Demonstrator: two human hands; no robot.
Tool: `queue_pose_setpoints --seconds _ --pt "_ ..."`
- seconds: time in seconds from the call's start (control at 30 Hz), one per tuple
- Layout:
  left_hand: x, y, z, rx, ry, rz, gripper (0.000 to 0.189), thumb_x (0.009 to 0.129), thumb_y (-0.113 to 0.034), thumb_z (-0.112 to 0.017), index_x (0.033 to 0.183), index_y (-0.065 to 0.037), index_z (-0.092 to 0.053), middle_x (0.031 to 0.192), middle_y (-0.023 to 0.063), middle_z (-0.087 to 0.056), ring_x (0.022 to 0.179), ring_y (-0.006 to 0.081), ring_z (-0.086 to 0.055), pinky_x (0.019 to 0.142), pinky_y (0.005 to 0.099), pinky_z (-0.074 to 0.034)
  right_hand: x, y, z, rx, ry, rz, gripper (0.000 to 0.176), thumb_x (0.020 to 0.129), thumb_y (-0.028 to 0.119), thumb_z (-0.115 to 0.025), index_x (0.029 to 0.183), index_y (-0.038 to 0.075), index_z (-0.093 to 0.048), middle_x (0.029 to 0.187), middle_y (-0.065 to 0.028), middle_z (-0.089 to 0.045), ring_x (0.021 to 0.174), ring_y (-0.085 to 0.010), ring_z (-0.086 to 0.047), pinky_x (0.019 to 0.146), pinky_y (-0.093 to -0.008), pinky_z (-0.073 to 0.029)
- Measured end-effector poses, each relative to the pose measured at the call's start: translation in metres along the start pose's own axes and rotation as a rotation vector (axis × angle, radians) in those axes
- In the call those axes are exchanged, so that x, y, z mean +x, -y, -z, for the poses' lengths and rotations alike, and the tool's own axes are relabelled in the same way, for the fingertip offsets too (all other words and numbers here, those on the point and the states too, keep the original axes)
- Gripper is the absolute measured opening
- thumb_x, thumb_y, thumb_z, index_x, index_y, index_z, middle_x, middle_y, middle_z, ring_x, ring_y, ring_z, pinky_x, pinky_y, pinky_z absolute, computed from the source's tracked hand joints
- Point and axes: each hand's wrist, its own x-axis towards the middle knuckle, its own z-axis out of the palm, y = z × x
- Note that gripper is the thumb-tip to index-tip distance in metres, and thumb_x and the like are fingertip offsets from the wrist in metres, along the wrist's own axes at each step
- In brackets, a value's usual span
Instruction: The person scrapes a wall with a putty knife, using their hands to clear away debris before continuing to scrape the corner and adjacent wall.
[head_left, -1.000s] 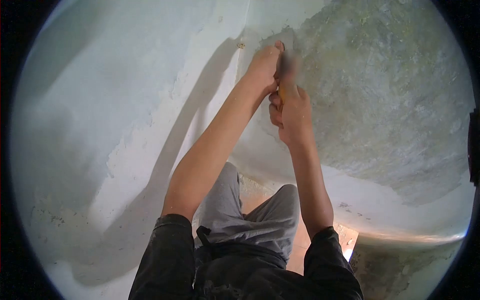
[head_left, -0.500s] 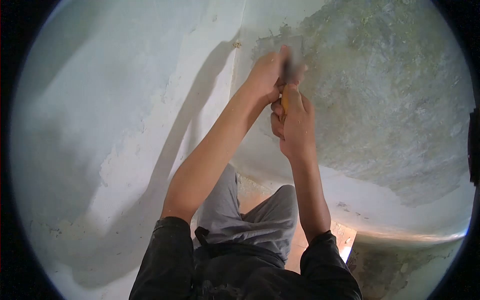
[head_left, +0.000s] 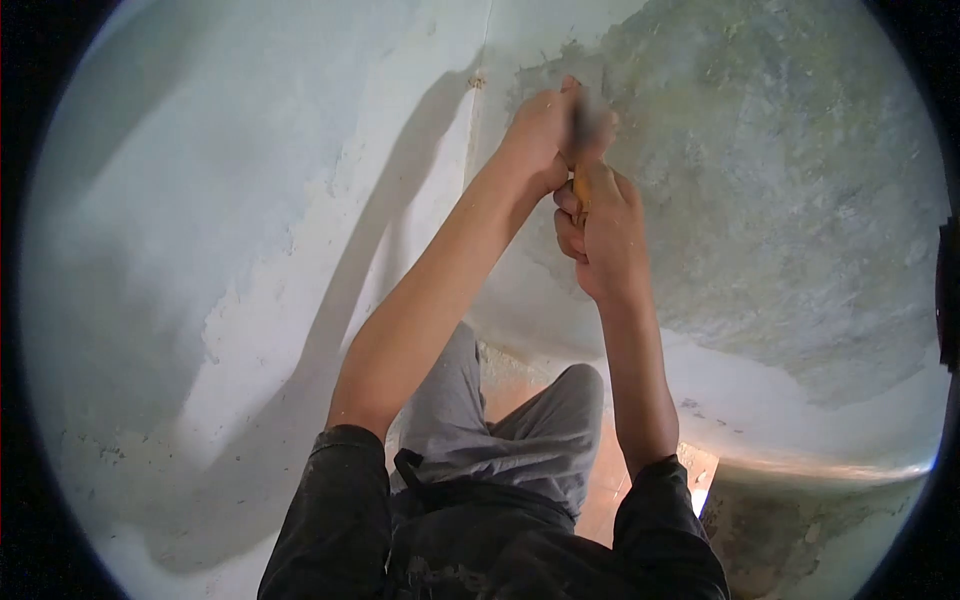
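My right hand (head_left: pixel 608 225) is wrapped round the yellow-orange handle (head_left: pixel 582 190) of a tool. Just above it, my left hand (head_left: pixel 545 130) is closed near the tool's upper part; what its fingers hold is hidden by a blurred dark patch (head_left: pixel 583 122). Both hands are close together in front of the wall. Around the fingertips lies a grey damp-looking patch (head_left: pixel 560 72) on the pale wall surface. The tool's far end cannot be made out.
A pale wall (head_left: pixel 250 200) with peeling paint fills the left, carrying the arms' shadows. A mottled green-grey wall (head_left: pixel 770 180) spreads to the right. Below are my grey-trousered legs (head_left: pixel 440 410), an orange-brown floor (head_left: pixel 605 490) and a dark recess (head_left: pixel 790 520) at lower right.
My right hand and the handle have shifted slightly to the right. My left hand has moved a little up. Both hands remain closed.
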Motion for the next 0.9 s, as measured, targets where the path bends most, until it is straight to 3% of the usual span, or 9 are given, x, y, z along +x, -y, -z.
queue_pose_setpoints --seconds 0.07,0.13,0.27,0.67,0.77,0.83,0.9 --pt "0.002 0.001 0.001 -0.053 -0.053 -0.021 0.034 0.104 -0.031 -0.034 0.082 -0.01 -0.049 0.081 0.012 -0.062 0.062 0.0191 -0.053 0.056 0.0328 -0.042 0.012 -0.004 -0.001 -0.02 -0.017 0.028 0.033 0.101 0.033 -0.043 0.091 0.003 -0.051 0.067 -0.0008 -0.045 0.041 -0.0049 -0.03 0.035 -0.0219 -0.02" --pt "0.003 -0.004 0.008 0.074 0.024 0.012 0.031 0.104 -0.03 -0.034 0.085 -0.01 -0.048 0.083 0.0119 -0.063 0.063 0.0187 -0.053 0.055 0.0328 -0.042 0.008 -0.004 -0.005 -0.035 -0.036 0.051 0.033 0.101 0.033 -0.042 0.092 0.003 -0.051 0.067 -0.0007 -0.045 0.041 -0.0048 -0.03 0.035 -0.0217 -0.02" --pt "0.003 0.0 0.008 0.024 0.03 0.049 0.03 0.104 -0.029 -0.034 0.086 -0.009 -0.048 0.08 0.0119 -0.061 0.063 0.0185 -0.051 0.055 0.0326 -0.042 0.008 -0.005 -0.006 0.026 -0.039 0.016 0.032 0.101 0.033 -0.043 0.092 0.004 -0.051 0.067 -0.0005 -0.045 0.042 -0.0051 -0.031 0.035 -0.0219 -0.02" --pt "-0.002 -0.012 -0.001 0.053 -0.02 -0.051 0.031 0.103 -0.025 -0.031 0.087 -0.005 -0.049 0.077 0.0108 -0.058 0.06 0.018 -0.05 0.054 0.0329 -0.044 0.01 0.0 -0.013 0.054 -0.041 -0.002 0.025 0.099 0.028 -0.044 0.088 0.006 -0.051 0.068 -0.001 -0.046 0.041 -0.0059 -0.031 0.036 -0.022 -0.021" --pt "0.002 -0.007 -0.001 0.026 0.0 -0.059 0.033 0.103 -0.025 -0.03 0.088 -0.005 -0.051 0.079 0.0124 -0.059 0.06 0.0182 -0.05 0.053 0.0324 -0.044 -0.004 0.007 -0.013 0.061 -0.036 -0.003 0.025 0.099 0.028 -0.044 0.088 0.006 -0.05 0.067 -0.001 -0.045 0.042 -0.0063 -0.032 0.036 -0.0222 -0.021" --pt "0.006 -0.009 0.004 -0.092 0.129 0.008 0.033 0.103 -0.026 -0.03 0.088 -0.006 -0.052 0.082 0.0137 -0.061 0.06 0.018 -0.05 0.053 0.0321 -0.043 0.002 0.012 -0.016 0.046 0.003 0.008 0.025 0.099 0.028 -0.044 0.088 0.007 -0.05 0.067 -0.0011 -0.045 0.042 -0.0065 -0.032 0.036 -0.0225 -0.022" --pt "0.01 -0.011 0.007 -0.015 0.078 0.007 0.032 0.103 -0.025 -0.03 0.086 -0.007 -0.05 0.083 0.0141 -0.061 0.062 0.018 -0.05 0.053 0.0319 -0.044 0.018 0.007 -0.017 0.052 -0.051 0.008 0.025 0.099 0.028 -0.044 0.09 0.006 -0.05 0.067 -0.0009 -0.045 0.042 -0.0061 -0.032 0.036 -0.0219 -0.021"
